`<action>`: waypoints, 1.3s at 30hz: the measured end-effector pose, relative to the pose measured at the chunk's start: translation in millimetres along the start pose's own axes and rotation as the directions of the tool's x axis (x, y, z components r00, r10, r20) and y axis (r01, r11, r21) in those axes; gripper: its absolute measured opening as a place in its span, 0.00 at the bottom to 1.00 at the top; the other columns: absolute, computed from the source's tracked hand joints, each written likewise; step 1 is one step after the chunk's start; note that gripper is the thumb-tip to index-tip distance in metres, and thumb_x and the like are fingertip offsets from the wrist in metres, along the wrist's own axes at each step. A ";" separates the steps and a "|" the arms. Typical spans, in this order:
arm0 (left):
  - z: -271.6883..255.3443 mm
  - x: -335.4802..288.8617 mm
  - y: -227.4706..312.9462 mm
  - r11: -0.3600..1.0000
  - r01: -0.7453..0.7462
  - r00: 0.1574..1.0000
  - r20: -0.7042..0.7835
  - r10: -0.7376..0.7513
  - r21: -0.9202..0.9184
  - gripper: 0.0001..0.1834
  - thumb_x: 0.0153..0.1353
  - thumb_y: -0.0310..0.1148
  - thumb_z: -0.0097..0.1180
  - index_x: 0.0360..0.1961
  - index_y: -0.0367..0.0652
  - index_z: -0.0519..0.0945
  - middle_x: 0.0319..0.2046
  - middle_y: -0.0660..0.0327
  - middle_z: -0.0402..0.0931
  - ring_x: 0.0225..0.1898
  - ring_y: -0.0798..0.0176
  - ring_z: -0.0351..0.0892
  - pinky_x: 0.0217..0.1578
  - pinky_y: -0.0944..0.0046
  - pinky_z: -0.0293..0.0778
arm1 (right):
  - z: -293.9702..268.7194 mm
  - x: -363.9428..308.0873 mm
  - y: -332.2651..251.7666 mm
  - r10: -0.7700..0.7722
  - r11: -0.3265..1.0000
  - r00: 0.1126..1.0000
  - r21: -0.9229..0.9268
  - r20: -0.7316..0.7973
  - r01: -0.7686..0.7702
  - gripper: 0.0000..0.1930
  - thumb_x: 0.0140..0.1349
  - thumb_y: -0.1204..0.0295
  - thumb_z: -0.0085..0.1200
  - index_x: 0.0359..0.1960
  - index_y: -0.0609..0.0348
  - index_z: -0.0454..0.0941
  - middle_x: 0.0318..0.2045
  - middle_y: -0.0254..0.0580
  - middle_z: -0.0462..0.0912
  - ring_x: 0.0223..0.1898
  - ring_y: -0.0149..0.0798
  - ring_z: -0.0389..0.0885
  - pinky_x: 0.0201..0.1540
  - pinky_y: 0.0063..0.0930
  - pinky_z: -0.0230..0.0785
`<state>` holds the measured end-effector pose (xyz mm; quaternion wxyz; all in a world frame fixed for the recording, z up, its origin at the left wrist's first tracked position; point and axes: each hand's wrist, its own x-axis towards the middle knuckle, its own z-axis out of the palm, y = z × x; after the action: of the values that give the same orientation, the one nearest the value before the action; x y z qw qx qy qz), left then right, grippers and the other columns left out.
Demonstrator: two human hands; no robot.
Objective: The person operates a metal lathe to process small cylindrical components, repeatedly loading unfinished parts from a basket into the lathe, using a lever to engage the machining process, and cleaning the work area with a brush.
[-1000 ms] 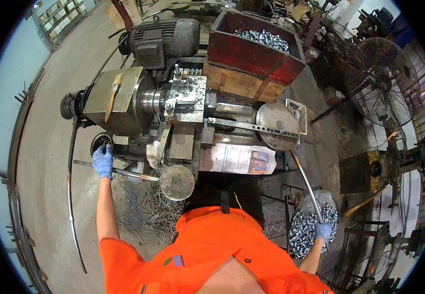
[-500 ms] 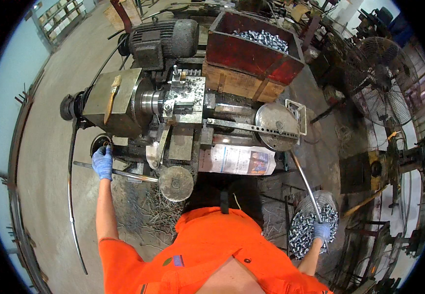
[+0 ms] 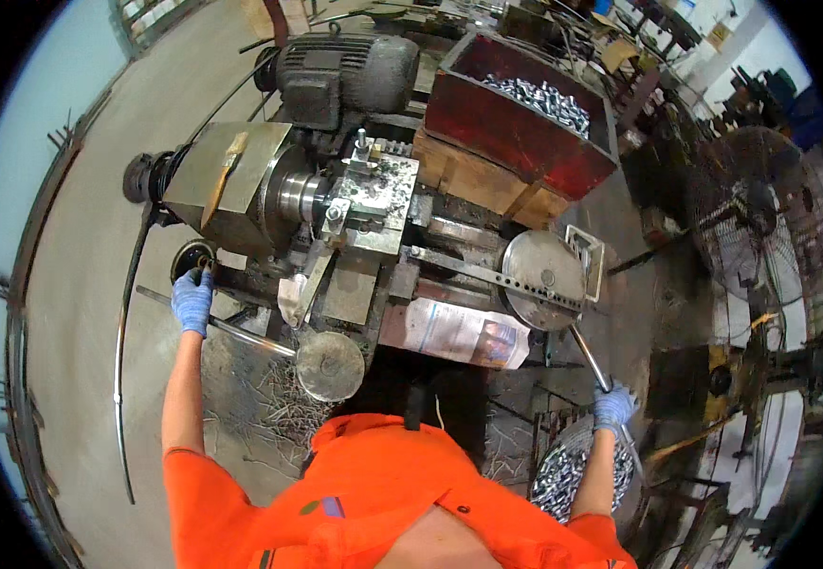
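Observation:
My left hand (image 3: 192, 303), in a blue glove, grips the rim of a small dark handwheel (image 3: 184, 261) on the front of a lathe-like machine. My right hand (image 3: 613, 408), also blue-gloved, is closed around a bare metal lever (image 3: 589, 355), which slants down from beneath a round steel plate (image 3: 546, 277). The lever's end shows past that hand. Below the right forearm sits a round basket (image 3: 563, 474) full of small shiny metal parts. Ahead, the metal chuck (image 3: 300, 197) faces a tool block (image 3: 374, 199) strewn with chips.
A red bin (image 3: 516, 123) of metal parts stands on a wooden crate (image 3: 487, 178) behind the machine. A brush (image 3: 225, 180) lies on the headstock, near a motor (image 3: 345, 76). Printed paper (image 3: 464, 332) hangs in front. A fan (image 3: 758, 194) stands right; metal shavings (image 3: 274, 412) litter the floor.
My right hand has moved up and away from the basket, and grips the lever closer to the round plate. My left hand stays at the handwheel. The whole view has shifted and tilted slightly.

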<state>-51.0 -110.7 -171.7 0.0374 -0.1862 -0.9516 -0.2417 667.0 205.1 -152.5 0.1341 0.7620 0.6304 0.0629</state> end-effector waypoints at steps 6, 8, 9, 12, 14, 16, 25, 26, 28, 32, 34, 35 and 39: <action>4.3 -6.8 18.3 1.000 -0.029 1.000 -0.004 0.029 -0.005 0.19 0.56 0.49 0.52 0.33 0.43 0.82 0.25 0.53 0.78 0.28 0.50 0.78 0.32 0.55 0.72 | -28.9 102.0 -25.0 0.074 0.996 0.987 -0.028 -0.144 -0.079 0.27 0.54 0.48 0.48 0.54 0.42 0.71 0.55 0.45 0.70 0.60 0.51 0.61 0.63 0.50 0.45; 7.6 -7.4 16.3 0.998 -0.055 0.997 -0.048 0.054 -0.028 0.19 0.56 0.49 0.53 0.34 0.43 0.82 0.29 0.51 0.79 0.33 0.48 0.78 0.35 0.54 0.73 | -40.4 138.0 -41.7 0.123 0.990 0.985 -0.061 -0.122 -0.131 0.33 0.52 0.46 0.51 0.58 0.48 0.67 0.58 0.45 0.66 0.63 0.51 0.57 0.64 0.50 0.43; 8.8 -9.0 12.9 0.997 -0.022 0.999 -0.025 0.021 -0.067 0.19 0.56 0.48 0.53 0.34 0.43 0.82 0.30 0.51 0.79 0.33 0.48 0.78 0.35 0.54 0.73 | -48.4 144.5 -59.2 0.088 0.994 0.985 -0.058 -0.150 -0.098 0.34 0.51 0.45 0.51 0.58 0.49 0.66 0.59 0.45 0.65 0.63 0.51 0.55 0.64 0.50 0.43; 1.2 -8.5 7.6 0.955 0.046 0.999 -0.014 -0.052 -0.292 0.18 0.56 0.47 0.53 0.34 0.42 0.81 0.28 0.53 0.78 0.30 0.52 0.78 0.32 0.58 0.72 | -49.6 146.2 -92.7 -0.010 1.000 0.980 -0.023 -0.200 0.006 0.38 0.49 0.45 0.53 0.58 0.55 0.64 0.62 0.45 0.61 0.65 0.51 0.52 0.65 0.49 0.42; -8.6 -13.8 -8.5 0.816 0.060 0.990 -0.068 -0.120 -0.575 0.18 0.58 0.46 0.53 0.33 0.40 0.81 0.23 0.57 0.78 0.23 0.60 0.76 0.27 0.62 0.71 | -46.3 131.0 -101.1 -0.097 0.995 0.963 -0.012 -0.252 0.097 0.39 0.49 0.46 0.54 0.59 0.56 0.63 0.62 0.46 0.61 0.65 0.49 0.53 0.65 0.46 0.43; -7.8 -12.8 -34.6 0.619 0.032 0.935 -0.195 -0.296 -0.785 0.19 0.60 0.46 0.53 0.32 0.38 0.80 0.20 0.61 0.76 0.20 0.67 0.74 0.24 0.66 0.70 | -29.4 110.2 -95.0 -0.174 0.981 0.881 0.005 -0.440 0.196 0.40 0.47 0.44 0.55 0.58 0.58 0.65 0.60 0.49 0.64 0.64 0.46 0.56 0.65 0.43 0.44; 105.9 -43.6 -139.2 0.968 -0.211 0.961 0.208 0.181 0.133 0.21 0.54 0.49 0.51 0.41 0.45 0.79 0.35 0.48 0.79 0.36 0.45 0.79 0.36 0.53 0.74 | 45.8 -19.0 -57.5 -0.156 0.922 0.948 0.305 -0.278 0.241 0.28 0.46 0.50 0.60 0.41 0.60 0.79 0.44 0.50 0.79 0.50 0.48 0.73 0.57 0.37 0.59; 104.9 -37.2 -142.6 0.906 -0.348 0.920 0.272 0.281 0.242 0.22 0.54 0.50 0.50 0.40 0.45 0.79 0.35 0.48 0.79 0.36 0.46 0.79 0.37 0.52 0.73 | 43.5 -26.1 -59.7 -0.180 0.890 0.953 0.371 -0.246 0.264 0.27 0.46 0.50 0.60 0.40 0.61 0.79 0.42 0.51 0.79 0.48 0.49 0.74 0.55 0.36 0.61; 113.1 -28.9 -131.4 0.701 -0.594 0.794 0.428 0.432 0.396 0.23 0.54 0.52 0.48 0.40 0.45 0.78 0.36 0.48 0.78 0.37 0.47 0.79 0.38 0.51 0.73 | 38.6 -37.0 -62.7 -0.197 0.842 0.956 0.462 -0.216 0.277 0.25 0.45 0.52 0.62 0.37 0.61 0.80 0.38 0.51 0.81 0.44 0.49 0.77 0.50 0.35 0.66; 118.8 -23.1 -77.6 0.848 -0.366 0.839 0.531 0.123 0.383 0.25 0.55 0.55 0.46 0.36 0.42 0.78 0.35 0.43 0.77 0.39 0.46 0.77 0.39 0.45 0.70 | 52.2 -59.7 -61.9 -0.162 0.805 0.969 0.543 -0.186 0.239 0.24 0.45 0.52 0.63 0.33 0.61 0.82 0.33 0.52 0.82 0.39 0.49 0.80 0.46 0.34 0.70; 165.6 -60.9 -114.6 0.907 -0.238 0.958 0.240 0.159 0.348 0.25 0.55 0.55 0.46 0.38 0.43 0.77 0.37 0.45 0.77 0.39 0.45 0.77 0.40 0.46 0.70 | 29.1 -70.0 -82.6 -0.188 0.782 0.979 0.591 -0.077 0.197 0.23 0.45 0.53 0.63 0.32 0.62 0.82 0.32 0.52 0.82 0.37 0.48 0.81 0.44 0.34 0.71; 190.6 -80.4 -134.0 0.932 -0.177 0.984 0.080 0.160 0.317 0.25 0.55 0.55 0.46 0.39 0.44 0.77 0.38 0.45 0.77 0.39 0.45 0.77 0.40 0.46 0.71 | 29.7 -66.5 -84.3 -0.225 0.774 0.965 0.577 -0.134 0.261 0.22 0.45 0.54 0.63 0.32 0.63 0.82 0.31 0.51 0.82 0.36 0.48 0.81 0.43 0.34 0.71; 145.7 -54.6 -97.3 0.874 -0.351 0.805 0.585 0.099 0.335 0.25 0.54 0.55 0.44 0.42 0.48 0.76 0.41 0.49 0.77 0.41 0.45 0.77 0.41 0.48 0.72 | 17.3 -67.4 -74.4 -0.208 0.748 0.957 0.597 -0.204 0.290 0.20 0.46 0.57 0.63 0.31 0.63 0.82 0.29 0.50 0.82 0.32 0.46 0.82 0.40 0.31 0.72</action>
<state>-33.8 -139.2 -352.2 -0.1689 -0.3490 -0.9208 0.0433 588.1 149.7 -185.2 -0.1566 0.6668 0.7188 -0.1191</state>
